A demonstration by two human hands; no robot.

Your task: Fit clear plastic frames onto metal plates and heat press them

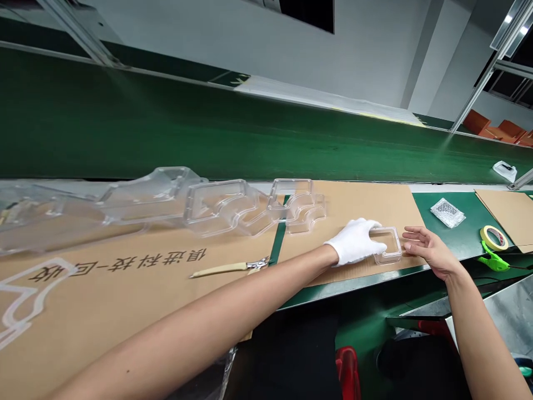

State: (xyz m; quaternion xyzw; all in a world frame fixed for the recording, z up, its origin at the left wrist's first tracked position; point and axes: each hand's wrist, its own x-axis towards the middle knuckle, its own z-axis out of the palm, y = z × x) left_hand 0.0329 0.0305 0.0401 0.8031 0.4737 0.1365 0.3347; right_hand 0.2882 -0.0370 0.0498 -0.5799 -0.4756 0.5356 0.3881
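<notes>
Several clear plastic trays (216,208) lie beside the gloved left hand (353,243)

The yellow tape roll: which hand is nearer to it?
Right. The bare right hand lies left of the yellow tape roll; the white-gloved left hand lies farther left, beyond the small clear plastic tray.

Green workbench (452,222) with cardboard sheets (353,203), clear plastic trays (216,208) and a yellow tape roll (493,238)
</notes>
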